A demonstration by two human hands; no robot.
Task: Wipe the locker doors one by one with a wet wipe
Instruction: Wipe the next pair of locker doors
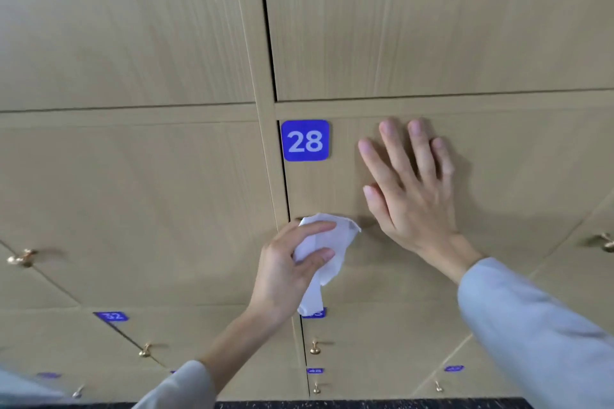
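Note:
Light wooden locker doors fill the view. The door with the blue plate "28" point(305, 140) is straight ahead; its bare wood point(515, 176) stretches to the right. My left hand point(289, 269) grips a crumpled white wet wipe point(327, 242) at this door's left edge, roughly where its knob sits; the knob itself is hidden behind the wipe. My right hand point(408, 186) lies flat on door 28 with fingers spread, just right of the plate and above the wipe.
Brass knobs stick out of neighbouring doors at the left point(21, 257), the far right point(606, 242) and below point(315, 347). A door marked "32" point(113, 316) is lower left. More numbered doors run down to a dark floor strip point(365, 404).

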